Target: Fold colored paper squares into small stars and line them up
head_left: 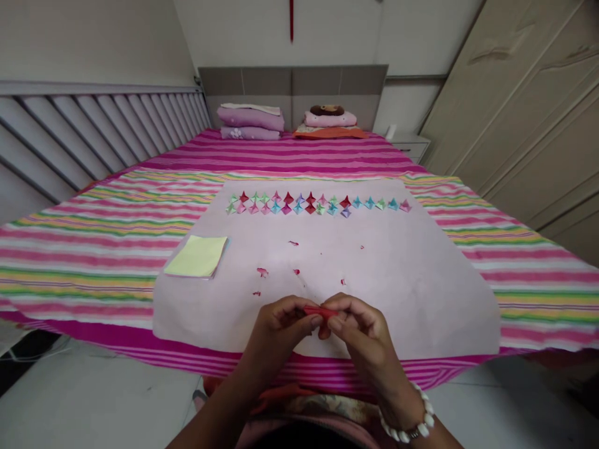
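My left hand (285,324) and my right hand (358,327) meet over the near edge of a pale pink sheet (421,280) spread on the bed. Both pinch a small folded red paper piece (319,311) between their fingertips. My right wrist wears a white bead bracelet (412,427). Two rows of several small folded paper shapes (318,204) in red, pink, green and blue lie across the far part of the sheet. A stack of square papers with a yellow top sheet (197,256) lies at the sheet's left edge.
Tiny red paper scraps (262,272) dot the sheet in front of my hands. The bed has a striped pink, green and yellow cover (93,249). Pillows (250,120) and folded bedding (330,121) lie at the headboard. A wardrobe (528,112) stands right, a slatted rail (93,131) left.
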A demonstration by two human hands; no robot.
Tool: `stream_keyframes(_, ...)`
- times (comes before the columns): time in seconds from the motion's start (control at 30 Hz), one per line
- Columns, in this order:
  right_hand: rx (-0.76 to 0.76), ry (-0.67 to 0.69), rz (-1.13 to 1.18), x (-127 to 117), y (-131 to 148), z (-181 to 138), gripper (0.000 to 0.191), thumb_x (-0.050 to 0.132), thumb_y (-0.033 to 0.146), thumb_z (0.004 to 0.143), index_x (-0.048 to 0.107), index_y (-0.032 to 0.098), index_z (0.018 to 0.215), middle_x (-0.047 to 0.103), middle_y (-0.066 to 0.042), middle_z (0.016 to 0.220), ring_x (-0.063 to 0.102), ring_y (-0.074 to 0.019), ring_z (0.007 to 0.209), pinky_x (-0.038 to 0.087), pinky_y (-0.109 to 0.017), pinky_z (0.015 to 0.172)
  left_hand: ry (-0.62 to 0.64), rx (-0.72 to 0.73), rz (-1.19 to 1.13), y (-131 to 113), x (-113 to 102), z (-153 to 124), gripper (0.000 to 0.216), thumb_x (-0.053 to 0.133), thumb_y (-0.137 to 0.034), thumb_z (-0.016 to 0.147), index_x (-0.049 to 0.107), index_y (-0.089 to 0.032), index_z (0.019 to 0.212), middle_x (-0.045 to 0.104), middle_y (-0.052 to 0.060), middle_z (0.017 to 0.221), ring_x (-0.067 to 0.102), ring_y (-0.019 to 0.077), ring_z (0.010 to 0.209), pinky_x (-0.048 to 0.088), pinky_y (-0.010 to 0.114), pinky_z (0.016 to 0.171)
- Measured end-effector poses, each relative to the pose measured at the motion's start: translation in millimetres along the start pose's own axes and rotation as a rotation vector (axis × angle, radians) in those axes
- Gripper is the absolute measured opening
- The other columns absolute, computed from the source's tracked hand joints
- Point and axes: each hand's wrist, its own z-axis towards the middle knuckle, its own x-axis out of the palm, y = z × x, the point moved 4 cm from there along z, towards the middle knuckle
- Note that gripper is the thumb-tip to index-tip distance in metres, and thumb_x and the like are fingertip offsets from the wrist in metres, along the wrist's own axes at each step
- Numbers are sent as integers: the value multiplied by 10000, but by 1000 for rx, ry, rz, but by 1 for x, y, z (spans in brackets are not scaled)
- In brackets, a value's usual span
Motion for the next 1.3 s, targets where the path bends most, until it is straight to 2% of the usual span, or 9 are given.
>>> stream_keyframes(0.1, 4, -54, -37, -1, 0, 1, 54, 694, 228, 802, 707, 180, 825, 669, -18, 719, 619, -141, 617, 494, -293, 634, -11, 56, 43, -2, 1, -2, 62, 687, -156, 757, 732, -181, 793, 687, -8, 618, 624, 114, 583, 514, 228, 576)
stream_keyframes(0.27, 37, -101, -11, -5, -2, 2, 63, 712, 234, 787, 719, 189, 829, 672, -3, 620, 603, -130, 556, 479, -272, 596, 39, 155, 194, -6, -4, -5, 252, 699, -177, 767, 716, -231, 1012, 727, 19, 771, 658, 154, 689, 538, 288, 659)
stream_keyframes(0.37, 36, -92, -1, -5, -1, 2, 59, 715, 230, 785, 721, 192, 828, 687, -11, 619, 614, -139, 567, 478, -270, 586, 96, 209, 310, -10, -6, -6, 231, 648, -202, 822, 714, -238, 1040, 720, 38, 849, 649, 161, 764, 529, 302, 714)
stream_keyframes(0.47, 37, -74, 15, -4, -1, 2, 58, 716, 229, 784, 720, 191, 827, 693, -15, 614, 622, -142, 570, 476, -262, 570, 125, 233, 323, -12, -7, -7, 230, 599, -203, 859, 705, -248, 1058, 704, 34, 843, 634, 148, 759, 516, 290, 711)
stream_keyframes(0.67, 45, -103, 24, -3, -2, 4, 79, 753, 224, 743, 720, 191, 808, 696, -7, 619, 622, -126, 545, 486, -246, 554, 93, 211, 364, -11, -8, -9, 219, 616, -201, 845, 711, -248, 1037, 680, 37, 845, 606, 137, 739, 476, 256, 636)
stream_keyframes(0.8, 46, -122, 43, -3, -3, 4, 94, 772, 219, 720, 721, 191, 794, 705, -4, 647, 617, -111, 526, 488, -232, 540, 109, 254, 347, -14, -5, -10, 248, 623, -159, 826, 705, -233, 1049, 678, 38, 828, 607, 137, 725, 473, 252, 626)
stream_keyframes(1.0, 49, -98, 37, -3, -5, 4, 93, 762, 213, 732, 720, 195, 813, 713, -9, 664, 635, -118, 541, 516, -242, 555, 33, 242, 299, -16, -4, -10, 212, 603, -150, 820, 736, -230, 965, 686, 26, 764, 607, 131, 663, 470, 242, 578)
stream_keyframes(1.13, 31, -91, -13, -3, -4, 3, 100, 760, 216, 736, 717, 194, 823, 707, -8, 642, 646, -127, 539, 537, -255, 551, -24, 195, 263, -11, -6, -11, 191, 593, -176, 826, 751, -228, 922, 681, 26, 754, 614, 138, 683, 491, 256, 619)
stream_keyframes(1.3, 36, -83, -32, 1, 0, 2, 113, 778, 209, 713, 703, 188, 795, 718, -9, 635, 661, -131, 545, 558, -246, 547, -35, 137, 201, -4, -8, -12, 167, 600, -215, 836, 754, -222, 901, 669, 25, 753, 601, 142, 698, 503, 270, 659)
